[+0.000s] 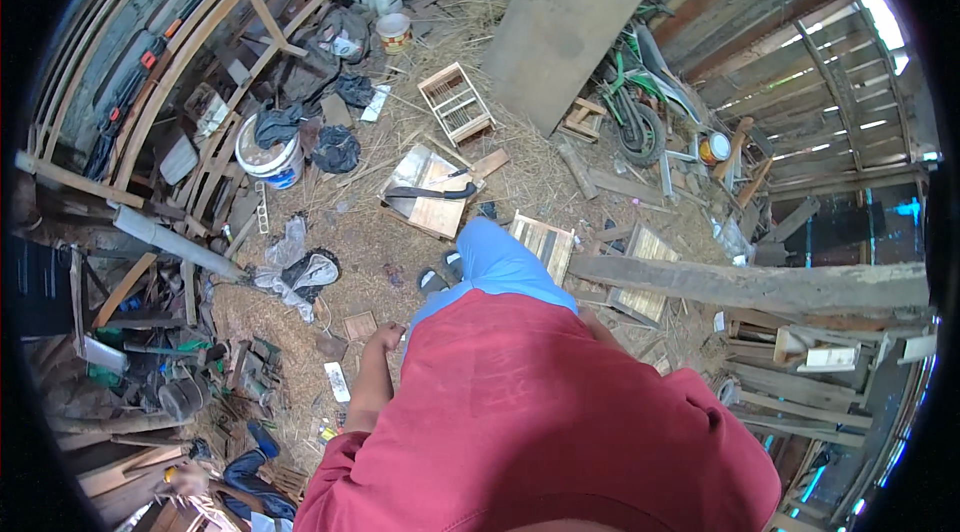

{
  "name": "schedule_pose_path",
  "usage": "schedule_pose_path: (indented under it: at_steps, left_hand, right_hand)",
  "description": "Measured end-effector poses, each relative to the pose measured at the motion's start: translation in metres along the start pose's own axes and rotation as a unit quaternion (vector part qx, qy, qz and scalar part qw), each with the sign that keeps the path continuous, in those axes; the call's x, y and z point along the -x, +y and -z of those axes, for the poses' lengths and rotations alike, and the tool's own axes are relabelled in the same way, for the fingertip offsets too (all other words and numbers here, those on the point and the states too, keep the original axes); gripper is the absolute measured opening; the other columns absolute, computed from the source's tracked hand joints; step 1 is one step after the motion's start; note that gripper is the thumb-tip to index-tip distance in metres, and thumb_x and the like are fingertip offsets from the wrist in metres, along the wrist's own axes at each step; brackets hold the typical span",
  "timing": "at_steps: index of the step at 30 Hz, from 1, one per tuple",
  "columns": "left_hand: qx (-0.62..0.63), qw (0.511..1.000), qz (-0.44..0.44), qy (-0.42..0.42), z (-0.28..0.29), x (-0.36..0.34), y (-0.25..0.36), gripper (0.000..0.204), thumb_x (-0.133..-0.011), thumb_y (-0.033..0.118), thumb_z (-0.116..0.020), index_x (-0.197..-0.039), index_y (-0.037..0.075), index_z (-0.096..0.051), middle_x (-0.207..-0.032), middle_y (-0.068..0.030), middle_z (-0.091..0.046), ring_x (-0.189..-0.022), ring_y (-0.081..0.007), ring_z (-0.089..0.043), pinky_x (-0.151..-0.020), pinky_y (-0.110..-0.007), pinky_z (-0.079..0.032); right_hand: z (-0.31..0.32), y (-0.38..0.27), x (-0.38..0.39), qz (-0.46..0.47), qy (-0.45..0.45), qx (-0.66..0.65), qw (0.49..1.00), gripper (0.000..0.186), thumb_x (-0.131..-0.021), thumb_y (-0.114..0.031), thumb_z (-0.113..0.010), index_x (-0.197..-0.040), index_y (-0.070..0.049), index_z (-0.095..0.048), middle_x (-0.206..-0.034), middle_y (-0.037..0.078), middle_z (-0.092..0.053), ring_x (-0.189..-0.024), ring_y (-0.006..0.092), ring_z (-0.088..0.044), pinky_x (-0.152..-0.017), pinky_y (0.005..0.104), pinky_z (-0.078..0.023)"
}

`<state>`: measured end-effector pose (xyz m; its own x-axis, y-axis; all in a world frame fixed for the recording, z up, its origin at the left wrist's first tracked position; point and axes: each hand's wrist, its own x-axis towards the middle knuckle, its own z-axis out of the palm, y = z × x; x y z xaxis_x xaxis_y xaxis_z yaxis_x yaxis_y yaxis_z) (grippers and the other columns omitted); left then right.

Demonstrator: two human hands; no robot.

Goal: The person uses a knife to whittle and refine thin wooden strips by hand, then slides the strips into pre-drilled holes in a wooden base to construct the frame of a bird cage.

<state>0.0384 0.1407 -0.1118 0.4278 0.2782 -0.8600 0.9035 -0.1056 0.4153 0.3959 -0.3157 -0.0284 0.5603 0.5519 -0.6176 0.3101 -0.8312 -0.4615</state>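
My left hand (386, 336) hangs at my side with nothing visible in it, its fingers loosely bent. Below it, a small square wooden piece (360, 325) lies on the ground. Of my right arm (600, 328) only a short stretch shows; the hand is hidden behind my body. Ahead of my feet, a machete (432, 191) with a dark blade and handle rests across a wooden board (437, 213). Beyond it stands a small slatted wooden cage (456, 104). A slatted wooden panel (543, 244) lies close to my right leg.
Straw and scraps cover the dirt floor. A white bucket (268, 154) stands left, a motorbike (638, 112) right behind a large leaning board (575, 22). A thick beam (750, 284) runs along my right. Another person's leg (248, 472) shows at lower left.
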Motion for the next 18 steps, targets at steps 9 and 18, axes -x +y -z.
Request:
schedule_pose_path:
  at_steps: [9, 18]
  left_hand:
    - [0.005, 1.0, 0.01, -0.014, 0.016, -0.035, 0.022, 0.056, -0.093, 0.04, -0.054, -0.128, -0.003, -0.063, -0.131, -0.0278, -0.063, -0.124, -0.0374, -0.061, -0.102, -0.043, -0.046]
    - [-0.004, 0.999, 0.041, 0.0, 0.018, -0.042, 0.067, 0.058, -0.094, 0.038, -0.055, -0.135, -0.002, -0.058, -0.131, -0.0284, -0.062, -0.125, -0.0381, -0.06, -0.103, -0.043, -0.047]
  right_hand:
    - [0.004, -0.011, 0.008, -0.119, 0.014, -0.096, 0.988, 0.038, -0.091, -0.036, -0.057, -0.105, -0.003, -0.071, -0.102, 0.023, -0.069, -0.091, 0.0363, -0.067, -0.079, 0.0476, -0.051]
    - [0.073, -0.012, -0.091, -0.153, 0.008, -0.126, 0.98, 0.035, -0.093, -0.035, -0.057, -0.101, -0.003, -0.071, -0.095, 0.018, -0.069, -0.086, 0.0305, -0.066, -0.074, 0.0452, -0.051]
